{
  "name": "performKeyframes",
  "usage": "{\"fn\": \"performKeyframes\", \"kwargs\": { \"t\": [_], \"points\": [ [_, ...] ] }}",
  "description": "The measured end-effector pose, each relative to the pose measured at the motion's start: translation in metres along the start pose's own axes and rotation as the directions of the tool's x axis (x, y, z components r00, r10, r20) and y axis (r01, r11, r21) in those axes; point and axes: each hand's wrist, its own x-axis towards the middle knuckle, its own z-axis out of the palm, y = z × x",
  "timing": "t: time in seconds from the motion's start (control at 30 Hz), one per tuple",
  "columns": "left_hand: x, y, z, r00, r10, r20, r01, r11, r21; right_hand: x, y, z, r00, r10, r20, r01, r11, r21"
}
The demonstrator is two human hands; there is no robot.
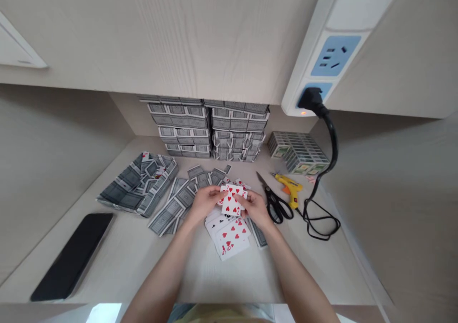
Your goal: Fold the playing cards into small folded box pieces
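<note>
Between my two hands are playing cards, a seven of hearts (232,200) facing up on top with another red card showing behind it. My left hand (207,200) pinches them at the left edge, thumb on the face. My right hand (256,207) grips the right side, its thumb also on the face. Just below lies a loose pile of face-up cards (232,239), with a six of hearts among them. Left of my hands, folded card strips (175,203) with grey backs lie overlapped. One more grey folded strip (258,233) is below my right hand.
A box made of cards (138,196) holds loose pieces. Stacked card blocks (186,130) stand at the back, beside packaged decks (298,151). Black scissors (275,203), a yellow glue gun (291,187) and its cable lie right. A phone (73,256) lies left; a power strip (332,51) hangs above.
</note>
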Motion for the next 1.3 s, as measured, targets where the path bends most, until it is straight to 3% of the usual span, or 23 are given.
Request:
{"fn": "performKeyframes", "kwargs": {
  "t": [0.5, 1.3],
  "points": [
    [0.0013, -0.0044, -0.0017, 0.995, 0.092, -0.039, -0.087, 0.989, 0.122, 0.0028, 0.0021, -0.0012, 1.000, -0.013, -0.005, 0.013, 1.000, -0.010],
    [0.0026, -0.0076, -0.0013, 0.999, 0.046, -0.028, -0.043, 0.993, 0.112, 0.0008, -0.0012, -0.0004, 0.999, -0.039, -0.032, 0.037, 0.998, -0.058]
  ]
}}
